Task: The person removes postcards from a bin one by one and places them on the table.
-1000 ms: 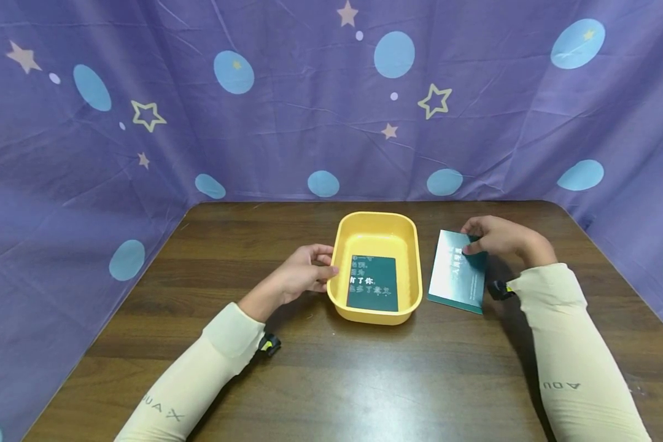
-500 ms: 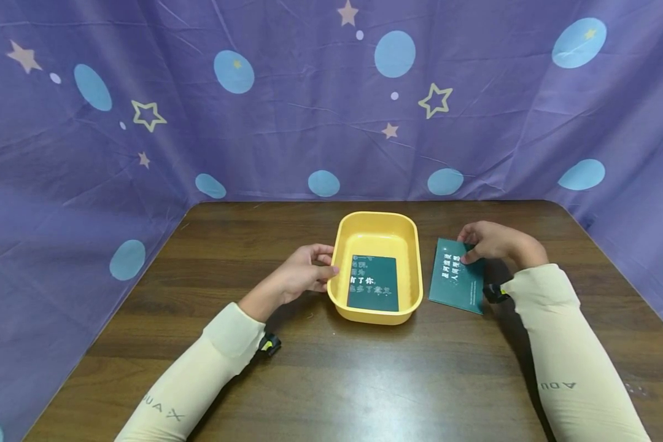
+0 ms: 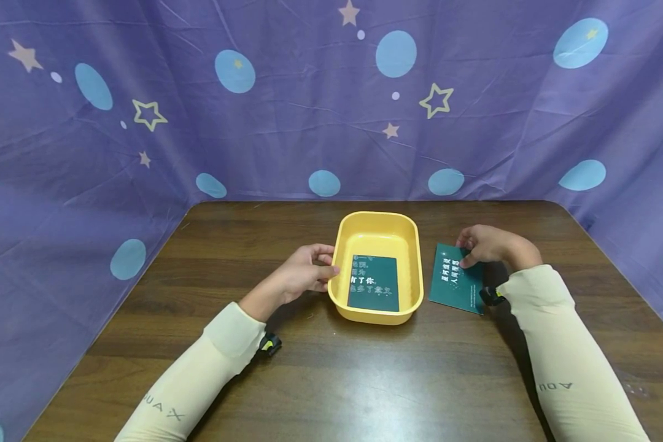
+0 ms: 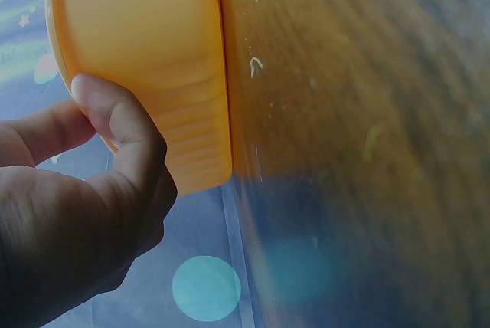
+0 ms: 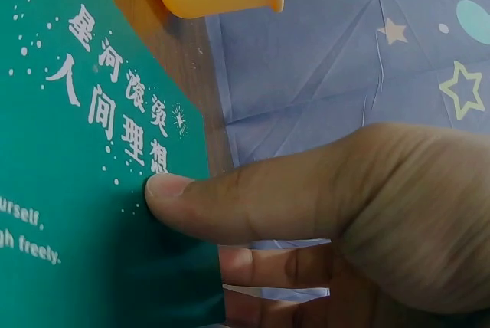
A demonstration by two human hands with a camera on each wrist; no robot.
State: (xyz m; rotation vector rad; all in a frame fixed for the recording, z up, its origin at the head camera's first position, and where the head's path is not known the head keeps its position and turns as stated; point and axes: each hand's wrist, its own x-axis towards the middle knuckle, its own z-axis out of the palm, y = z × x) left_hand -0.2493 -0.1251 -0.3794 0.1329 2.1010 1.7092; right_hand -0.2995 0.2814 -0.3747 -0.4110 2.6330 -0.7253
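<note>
In the head view, a yellow plastic tub stands on the table with a dark green booklet lying inside. My left hand pinches the tub's left rim, the thumb on the rim in the left wrist view and the other fingers partly hidden behind. To the right of the tub is a second green booklet with white lettering. My right hand pinches its far right edge, thumb on the cover and fingers behind. That booklet's near edge sits close to the table; I cannot tell whether it touches.
The brown wooden table reaches back to a purple curtain with stars and blue dots. Each wrist wears a small black device, such as the left wristband.
My right hand has come slightly nearer and left, and the booklet's far edge has shifted down with it. Glare on its cover is gone. My left hand and the tub stay put.
</note>
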